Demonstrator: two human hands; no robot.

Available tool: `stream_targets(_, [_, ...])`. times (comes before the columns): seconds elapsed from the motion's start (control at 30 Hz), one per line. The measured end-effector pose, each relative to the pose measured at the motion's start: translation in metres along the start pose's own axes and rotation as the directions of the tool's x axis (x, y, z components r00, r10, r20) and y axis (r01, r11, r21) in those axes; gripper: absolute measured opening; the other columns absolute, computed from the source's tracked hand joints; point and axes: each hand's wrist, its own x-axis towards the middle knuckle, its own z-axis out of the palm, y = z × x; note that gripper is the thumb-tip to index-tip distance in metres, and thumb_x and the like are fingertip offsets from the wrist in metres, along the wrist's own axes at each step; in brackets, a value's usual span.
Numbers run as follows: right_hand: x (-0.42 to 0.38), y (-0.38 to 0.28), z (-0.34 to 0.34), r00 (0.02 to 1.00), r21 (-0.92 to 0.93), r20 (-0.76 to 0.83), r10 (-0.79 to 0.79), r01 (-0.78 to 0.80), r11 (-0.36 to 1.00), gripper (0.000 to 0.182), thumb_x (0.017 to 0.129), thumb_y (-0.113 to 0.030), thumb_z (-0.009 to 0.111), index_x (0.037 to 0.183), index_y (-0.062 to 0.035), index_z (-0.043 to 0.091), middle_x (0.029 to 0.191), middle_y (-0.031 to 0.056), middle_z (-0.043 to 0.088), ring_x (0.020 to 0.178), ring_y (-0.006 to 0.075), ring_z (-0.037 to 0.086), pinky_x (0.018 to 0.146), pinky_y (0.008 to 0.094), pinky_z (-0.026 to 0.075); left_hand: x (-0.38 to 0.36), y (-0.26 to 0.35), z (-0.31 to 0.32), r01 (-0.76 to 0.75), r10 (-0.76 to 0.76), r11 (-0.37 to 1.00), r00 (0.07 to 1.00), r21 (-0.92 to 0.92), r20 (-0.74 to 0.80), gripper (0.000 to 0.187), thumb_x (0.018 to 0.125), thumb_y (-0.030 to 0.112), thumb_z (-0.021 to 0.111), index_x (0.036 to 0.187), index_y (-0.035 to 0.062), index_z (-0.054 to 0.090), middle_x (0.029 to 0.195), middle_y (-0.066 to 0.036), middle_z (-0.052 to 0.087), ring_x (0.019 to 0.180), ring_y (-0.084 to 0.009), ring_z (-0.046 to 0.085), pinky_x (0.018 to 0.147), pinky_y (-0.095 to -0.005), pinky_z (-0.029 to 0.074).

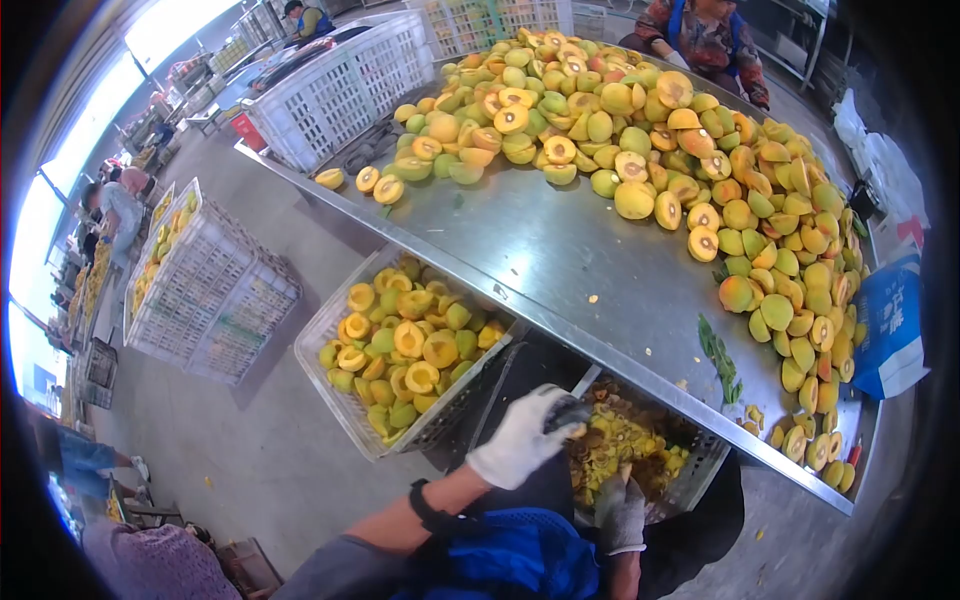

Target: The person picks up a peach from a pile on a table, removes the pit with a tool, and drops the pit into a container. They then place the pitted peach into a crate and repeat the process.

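Note:
My left hand (525, 435), in a white glove with dark fingertips, is closed over the near side of a crate (705, 480) of yellow scraps (625, 435). A bit of yellow shows at its fingertips; what it holds is unclear. My right hand (620, 512), in a grey glove, is closed low over the same crate, with a small light tip sticking up from it that I cannot make out. Beyond both hands, halved yellow-orange fruits (635, 200) are heaped on a metal table (480, 235).
A white crate (345, 405) of pitted fruit halves (410, 340) stands left of my hands. Stacked crates (215, 285) are farther left. Leaves (718, 360) and a blue-white bag (892, 325) lie at right. A person (700, 40) is across the table.

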Motion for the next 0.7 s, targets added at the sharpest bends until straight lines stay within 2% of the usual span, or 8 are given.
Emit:
stream_targets(0.03, [0.004,0.007,-0.007,1.0,-0.012,-0.005,-0.003,0.003,1.0,0.026,0.101,-0.028,0.048,0.095,-0.0052,0.061,0.07,-0.0037,0.052,0.06,0.0064,0.047,0.053,0.0244,0.038,-0.001,0.001,-0.018,0.028,-0.027,0.999,0.999,0.026,-0.022,0.026,0.081,-0.005,0.066,0.106,-0.0016,0.061,0.102,-0.012,0.064,0.093,-0.021,0.066,0.081,-0.0297,0.052])
stream_targets(0.13, [0.014,0.031,-0.029,0.99,-0.405,0.0,-0.138,0.126,0.905,0.028,0.101,-0.027,0.047,0.096,-0.0022,0.061,0.072,-0.0013,0.055,0.062,0.0089,0.049,0.056,0.0266,0.041,-0.011,-0.025,-0.072,0.099,-0.037,0.949,0.978,0.3,-0.203,0.021,0.078,0.002,0.07,0.099,-0.0001,0.065,0.09,-0.016,0.067,0.088,-0.0269,0.067,0.079,-0.0337,0.052])
stream_targets(0.23, [-0.005,-0.01,-0.007,0.998,-0.398,-0.046,0.045,-0.06,0.916,0.031,0.1,-0.026,0.048,0.098,0.0017,0.061,0.075,0.0045,0.059,0.067,0.0136,0.053,0.061,0.0306,0.044,-0.034,-0.069,-0.131,0.305,-0.212,0.763,0.951,0.571,-0.224,0.03,0.077,0.02,0.072,0.1,0.0013,0.066,0.094,-0.021,0.066,0.089,-0.0366,0.064,0.08,-0.043,0.051])
stream_targets(0.3, [-0.002,-0.002,-0.005,1.0,-0.372,-0.028,0.001,-0.011,0.928,0.033,0.1,-0.028,0.049,0.099,0.0031,0.061,0.076,0.0076,0.061,0.069,0.0155,0.053,0.064,0.0324,0.045,-0.053,-0.103,-0.159,0.397,-0.346,0.585,0.911,0.707,-0.225,0.032,0.077,0.024,0.072,0.1,0.0021,0.068,0.093,-0.021,0.067,0.09,-0.0392,0.063,0.08,-0.0456,0.051])
stream_targets(0.43, [-0.002,-0.001,-0.003,0.993,-0.499,0.012,-0.115,0.105,0.86,0.036,0.098,-0.029,0.05,0.102,0.0049,0.061,0.082,0.0144,0.065,0.074,0.0241,0.059,0.068,0.0379,0.047,-0.082,-0.139,-0.191,0.587,-0.538,0.489,0.785,0.645,-0.306,0.03,0.077,0.02,0.071,0.099,-0.0001,0.068,0.095,-0.02,0.069,0.089,-0.0357,0.067,0.079,-0.0434,0.052])
stream_targets(0.53, [0.012,0.021,-0.012,0.99,-0.613,0.012,-0.141,0.119,0.781,0.036,0.097,-0.028,0.049,0.103,0.0056,0.061,0.088,0.0197,0.067,0.082,0.0346,0.064,0.074,0.0417,0.047,-0.078,-0.111,-0.185,0.766,-0.68,0.626,0.627,0.144,-0.38,0.028,0.079,0.012,0.07,0.103,-0.0013,0.067,0.095,-0.017,0.071,0.09,-0.0279,0.069,0.08,-0.0379,0.053])
stream_targets(0.63, [0.018,0.025,-0.009,0.998,-0.658,0.016,-0.067,0.061,0.75,0.036,0.096,-0.027,0.048,0.103,0.0062,0.061,0.091,0.0251,0.066,0.089,0.0435,0.062,0.078,0.045,0.047,-0.055,-0.075,-0.14,0.404,-0.375,0.91,0.897,0.093,-0.235,0.026,0.085,0.003,0.065,0.111,0.0018,0.066,0.096,-0.011,0.071,0.088,-0.0145,0.066,0.081,-0.0281,0.052])
stream_targets(0.7, [0.009,0.015,-0.003,0.992,-0.633,0.055,-0.112,0.121,0.764,0.038,0.097,-0.029,0.047,0.102,0.0058,0.061,0.09,0.0259,0.066,0.089,0.0438,0.062,0.078,0.0454,0.047,-0.025,-0.001,-0.102,0.273,-0.272,0.962,0.961,0.006,-0.053,0.033,0.082,0.0,0.065,0.115,0.0023,0.065,0.097,-0.01,0.071,0.089,-0.0162,0.067,0.081,-0.0295,0.053])
